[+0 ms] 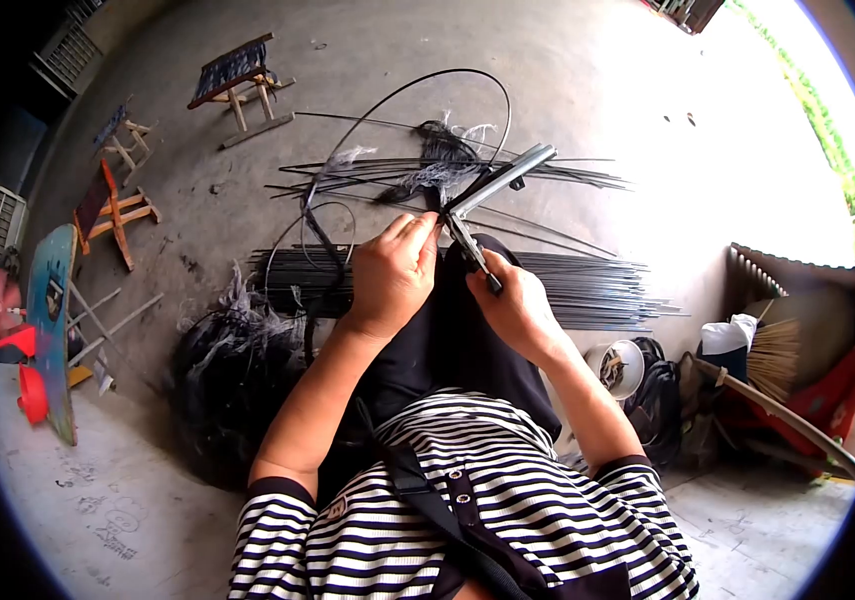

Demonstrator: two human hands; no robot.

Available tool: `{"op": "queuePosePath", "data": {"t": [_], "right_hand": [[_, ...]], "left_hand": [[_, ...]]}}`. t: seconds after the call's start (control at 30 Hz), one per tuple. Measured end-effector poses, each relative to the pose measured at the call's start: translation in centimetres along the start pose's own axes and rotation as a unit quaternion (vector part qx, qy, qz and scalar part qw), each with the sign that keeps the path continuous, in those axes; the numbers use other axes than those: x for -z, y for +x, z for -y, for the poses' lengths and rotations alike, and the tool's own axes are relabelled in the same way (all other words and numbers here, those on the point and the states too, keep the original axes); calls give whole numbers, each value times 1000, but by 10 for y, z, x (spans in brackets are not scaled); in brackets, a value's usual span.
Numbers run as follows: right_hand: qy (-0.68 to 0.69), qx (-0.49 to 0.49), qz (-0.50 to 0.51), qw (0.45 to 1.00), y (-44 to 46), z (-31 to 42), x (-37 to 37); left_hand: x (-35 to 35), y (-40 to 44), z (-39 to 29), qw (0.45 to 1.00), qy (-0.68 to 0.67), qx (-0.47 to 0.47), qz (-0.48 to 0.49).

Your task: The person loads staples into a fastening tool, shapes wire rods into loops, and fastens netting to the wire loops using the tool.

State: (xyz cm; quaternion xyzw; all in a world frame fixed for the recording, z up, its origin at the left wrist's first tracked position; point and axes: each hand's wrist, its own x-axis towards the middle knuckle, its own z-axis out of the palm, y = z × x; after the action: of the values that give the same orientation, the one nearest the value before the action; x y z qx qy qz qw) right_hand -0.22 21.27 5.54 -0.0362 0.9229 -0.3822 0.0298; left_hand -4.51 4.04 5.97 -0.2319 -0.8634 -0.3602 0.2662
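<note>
My right hand [518, 305] is closed around the handle of a silver plier-like hand tool [503, 180] with a long straight rail, which points up and to the right. Close by on its left, my left hand [398, 270] is closed, thumb and fingers pinched together at the tool's head. A black cord [448, 72] loops up from this spot and curves down on the left; the pinched part is mostly hidden by the fingers. Just beyond the hands lies a tuft of black and whitish fibres [448, 150] across several thin black rods [348, 172].
A thick bundle of dark rods [588, 290] lies across the floor beyond my knees. Black stringy material [233, 370] is heaped at left. Folding stools [238, 80] stand farther left. On the right are a white bucket [620, 368] and a bunch of thin sticks [773, 345].
</note>
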Motion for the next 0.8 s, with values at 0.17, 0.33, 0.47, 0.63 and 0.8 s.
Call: {"op": "queuePosePath", "data": {"t": [0.17, 0.33, 0.47, 0.63, 0.8], "right_hand": [[10, 48, -32, 998, 4, 0, -2], [-83, 168, -123, 975, 31, -24, -20], [137, -24, 93, 986, 38, -25, -17], [52, 15, -4, 998, 46, -42, -41], [38, 40, -65, 996, 58, -47, -64]], "left_hand": [[2, 4, 9, 998, 41, -48, 13], [2, 10, 25, 997, 22, -74, 21], [1, 12, 31, 996, 14, -82, 28], [-3, 3, 34, 997, 33, -58, 43], [-13, -9, 43, 998, 59, -13, 19]]}}
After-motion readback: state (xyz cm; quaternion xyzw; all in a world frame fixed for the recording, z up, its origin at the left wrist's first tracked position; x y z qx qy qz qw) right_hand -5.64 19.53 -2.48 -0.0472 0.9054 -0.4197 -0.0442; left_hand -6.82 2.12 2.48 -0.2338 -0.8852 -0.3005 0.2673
